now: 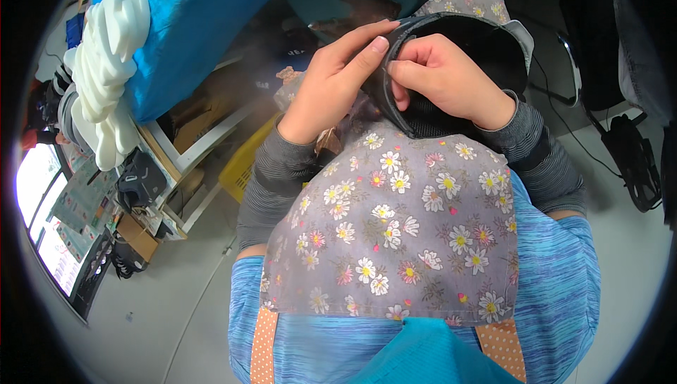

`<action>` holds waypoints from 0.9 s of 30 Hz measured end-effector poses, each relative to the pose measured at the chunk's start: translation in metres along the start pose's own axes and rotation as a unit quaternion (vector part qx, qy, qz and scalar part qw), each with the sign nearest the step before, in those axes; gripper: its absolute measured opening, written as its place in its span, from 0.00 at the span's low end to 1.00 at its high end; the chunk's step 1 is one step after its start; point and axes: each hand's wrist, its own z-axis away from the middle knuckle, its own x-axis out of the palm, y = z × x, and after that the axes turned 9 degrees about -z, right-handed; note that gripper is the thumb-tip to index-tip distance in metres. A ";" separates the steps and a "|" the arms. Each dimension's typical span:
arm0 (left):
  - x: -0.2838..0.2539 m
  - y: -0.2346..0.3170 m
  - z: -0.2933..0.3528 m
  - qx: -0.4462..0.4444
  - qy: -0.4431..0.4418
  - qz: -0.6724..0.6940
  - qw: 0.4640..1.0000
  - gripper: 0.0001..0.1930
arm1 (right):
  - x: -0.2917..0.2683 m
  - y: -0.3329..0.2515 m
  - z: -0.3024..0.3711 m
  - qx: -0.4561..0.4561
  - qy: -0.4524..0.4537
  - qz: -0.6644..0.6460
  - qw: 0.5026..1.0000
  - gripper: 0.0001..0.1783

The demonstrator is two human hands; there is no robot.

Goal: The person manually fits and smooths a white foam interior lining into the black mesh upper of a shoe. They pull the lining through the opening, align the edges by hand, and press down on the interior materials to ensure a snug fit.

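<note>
A black, hollow, rounded fabric piece [486,31] with a thick rim and a mesh-like inside lies over my lap, its opening facing up. I cannot tell its exact kind. My left hand [338,77] grips the left part of the rim, thumb on top and fingers stretched along the outer side. Reaching into the opening, my right hand [451,77] has its fingers curled and its thumb pressed to the forefinger at the inner edge of the rim. Whatever sits in that pinch is too small or hidden. A flowered grey apron [395,222] covers my front.
At the upper left, several white curved pieces [106,66] hang beside a big blue covering [190,24]. A shelf frame [204,144] stands below, with a yellow crate [247,158] nearby. A dark cable [564,112] and a black strapped object [631,162] are to the right.
</note>
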 end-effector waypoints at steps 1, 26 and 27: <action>-0.002 -0.002 0.001 -0.024 -0.008 0.012 1.000 0.20 | -0.001 0.002 -0.002 -0.003 0.004 0.004 1.000 0.13; -0.001 0.016 -0.001 -0.012 -0.004 -0.051 0.999 0.21 | -0.003 -0.009 0.013 -0.035 0.002 -0.021 0.999 0.13; 0.000 0.020 -0.001 -0.012 -0.003 -0.050 0.999 0.21 | 0.000 -0.015 0.016 -0.019 0.016 -0.018 1.000 0.12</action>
